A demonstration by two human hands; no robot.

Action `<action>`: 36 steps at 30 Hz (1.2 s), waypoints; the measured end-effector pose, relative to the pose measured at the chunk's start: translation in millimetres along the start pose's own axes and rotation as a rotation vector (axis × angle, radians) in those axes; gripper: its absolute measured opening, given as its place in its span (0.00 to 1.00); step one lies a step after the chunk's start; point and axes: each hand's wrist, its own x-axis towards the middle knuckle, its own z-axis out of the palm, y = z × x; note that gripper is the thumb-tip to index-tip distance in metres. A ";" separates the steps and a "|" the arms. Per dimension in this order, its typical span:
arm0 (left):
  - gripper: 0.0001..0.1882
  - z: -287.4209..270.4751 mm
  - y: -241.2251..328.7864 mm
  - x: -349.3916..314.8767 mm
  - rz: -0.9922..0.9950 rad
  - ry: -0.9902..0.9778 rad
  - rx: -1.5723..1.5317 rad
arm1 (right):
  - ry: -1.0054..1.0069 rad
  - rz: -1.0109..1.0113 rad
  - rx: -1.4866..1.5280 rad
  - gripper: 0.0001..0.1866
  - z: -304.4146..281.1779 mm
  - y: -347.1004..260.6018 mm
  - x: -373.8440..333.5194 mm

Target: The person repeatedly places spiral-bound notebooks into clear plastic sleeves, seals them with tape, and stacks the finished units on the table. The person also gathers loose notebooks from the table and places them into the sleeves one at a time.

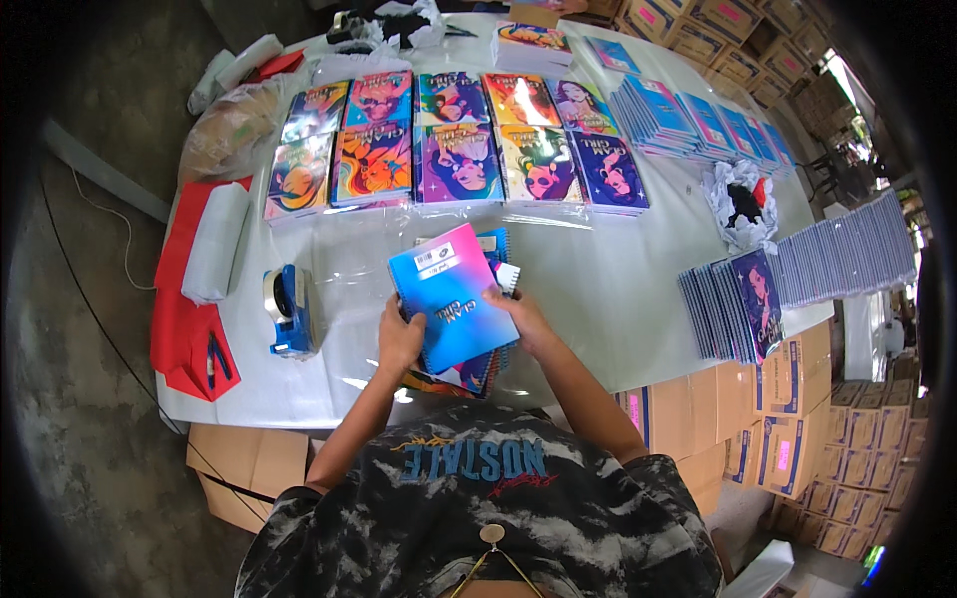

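Observation:
A spiral notebook [457,299] with a blue-to-pink cover and a white label sits between my hands, tilted a little. My left hand [401,341] grips its spiral-bound left edge, thumb over the cover. At the right edge my right hand [520,317] is closed on it, thumb on top and fingers beneath. More notebooks [488,377] show under and behind it, mostly covered; whether my fingers also hold some of these I cannot tell. Rows of notebook stacks [457,164] with colourful illustrated covers stand beyond my hands.
On the left are a blue tape dispenser [289,311], a white roll [216,242] and pens [213,361] on red material. Leaning notebook rows [713,309] and crumpled wrapping [740,204] occupy the right. Cartons [788,399] stand beside the white-covered table [598,354].

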 end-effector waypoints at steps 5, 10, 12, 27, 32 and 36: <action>0.33 1.9 22.2 -20.9 -0.042 -0.059 -0.379 | -0.062 -0.247 -0.021 0.34 9.0 3.3 -28.9; 0.52 -35.7 53.6 -47.7 0.202 -0.165 -0.764 | -0.182 -0.673 -0.283 0.43 19.1 -38.3 -89.9; 0.60 -55.7 67.7 -41.8 0.203 -0.315 -0.842 | -0.202 -0.702 -0.297 0.49 8.4 -41.4 -83.5; 0.61 -24.1 52.1 -55.5 0.381 -0.313 -0.592 | -0.169 -0.831 -0.212 0.65 -4.9 -20.3 -68.6; 0.57 -4.7 32.8 -63.1 0.339 -0.200 -0.730 | -0.187 -0.542 -0.235 0.66 0.8 -16.4 -71.4; 0.62 -11.8 33.4 -47.7 0.428 -0.229 -0.603 | -0.132 -0.897 -0.161 0.61 3.3 -18.1 -64.5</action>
